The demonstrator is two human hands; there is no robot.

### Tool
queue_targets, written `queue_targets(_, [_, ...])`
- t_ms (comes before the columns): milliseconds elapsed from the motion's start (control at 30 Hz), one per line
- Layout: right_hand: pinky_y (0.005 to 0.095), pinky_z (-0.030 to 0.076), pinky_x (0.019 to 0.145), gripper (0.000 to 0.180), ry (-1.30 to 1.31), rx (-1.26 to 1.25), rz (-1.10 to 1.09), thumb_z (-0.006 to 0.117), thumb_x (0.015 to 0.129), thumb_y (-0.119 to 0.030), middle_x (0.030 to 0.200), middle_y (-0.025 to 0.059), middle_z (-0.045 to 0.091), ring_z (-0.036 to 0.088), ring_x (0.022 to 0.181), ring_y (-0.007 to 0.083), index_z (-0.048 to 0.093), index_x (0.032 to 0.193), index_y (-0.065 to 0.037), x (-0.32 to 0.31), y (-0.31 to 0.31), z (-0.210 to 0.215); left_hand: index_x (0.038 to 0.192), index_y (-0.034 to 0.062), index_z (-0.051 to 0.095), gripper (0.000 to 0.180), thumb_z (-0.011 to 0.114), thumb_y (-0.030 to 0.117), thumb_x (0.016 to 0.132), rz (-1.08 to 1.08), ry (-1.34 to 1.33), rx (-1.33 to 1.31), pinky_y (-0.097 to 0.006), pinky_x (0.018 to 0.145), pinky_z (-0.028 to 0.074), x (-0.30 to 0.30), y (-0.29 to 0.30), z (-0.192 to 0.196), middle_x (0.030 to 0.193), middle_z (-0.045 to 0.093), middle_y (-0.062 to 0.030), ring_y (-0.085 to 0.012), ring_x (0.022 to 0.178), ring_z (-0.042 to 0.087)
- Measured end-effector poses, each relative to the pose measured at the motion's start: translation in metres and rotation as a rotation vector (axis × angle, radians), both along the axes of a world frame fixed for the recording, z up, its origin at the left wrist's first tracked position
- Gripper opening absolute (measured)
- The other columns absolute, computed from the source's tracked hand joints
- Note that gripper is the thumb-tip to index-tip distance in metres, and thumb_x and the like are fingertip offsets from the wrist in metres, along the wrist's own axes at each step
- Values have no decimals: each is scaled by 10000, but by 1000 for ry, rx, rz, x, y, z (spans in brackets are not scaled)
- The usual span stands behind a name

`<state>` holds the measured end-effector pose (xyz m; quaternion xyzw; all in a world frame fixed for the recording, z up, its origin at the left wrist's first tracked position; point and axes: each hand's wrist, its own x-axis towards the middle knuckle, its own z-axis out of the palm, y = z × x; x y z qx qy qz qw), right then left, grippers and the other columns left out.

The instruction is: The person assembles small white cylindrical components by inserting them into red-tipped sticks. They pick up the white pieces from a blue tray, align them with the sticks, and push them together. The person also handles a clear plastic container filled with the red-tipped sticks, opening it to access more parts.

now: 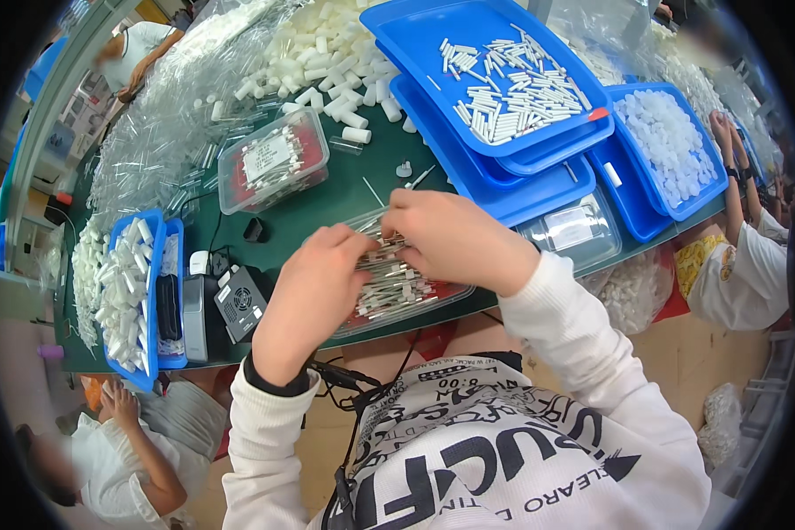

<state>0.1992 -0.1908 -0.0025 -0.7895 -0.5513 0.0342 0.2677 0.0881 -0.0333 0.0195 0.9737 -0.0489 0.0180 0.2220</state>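
In front of my body a shallow transparent box [397, 305] holds a heap of thin sticks with white ends. Both hands meet over its far side. My left hand [318, 283] has its fingers curled and closed among the sticks; what they grip is hidden. Close beside it, my right hand [455, 238] is bent down with fingers pinched together, and I cannot make out what is between them. Just beyond the hands, a thin stick [422, 177] and small whitish pieces [404, 169] lie on the green table [344, 181].
A lidded transparent box [274, 163] stands farther left. Stacked blue trays [397, 35] with white cylinders rise at the far right, beside a tray of whitish pieces [667, 146]. Another blue tray [156, 265] and a grey device [241, 303] sit left. Other people work nearby.
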Motion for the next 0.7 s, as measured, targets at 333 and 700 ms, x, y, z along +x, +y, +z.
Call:
queue_targets(333, [376, 467, 652, 210, 309, 254, -29, 689, 726, -140, 753, 122, 604, 588, 726, 279, 649, 895, -23, 13, -20, 2, 916, 3, 647, 187, 682, 16, 732, 184, -50, -338, -302, 668, 489, -2, 17, -6, 833, 635, -113, -240, 737, 614])
queue_targets(700, [374, 428, 831, 404, 85, 226, -62, 745, 679, -175, 999, 87, 580, 535, 941, 297, 590, 1028, -46, -16, -53, -1, 1176, 10, 524, 578, 762, 182, 678, -53, -129, 5, -391, 856, 442, -7, -6, -10, 1159, 542, -146, -336, 1010, 528])
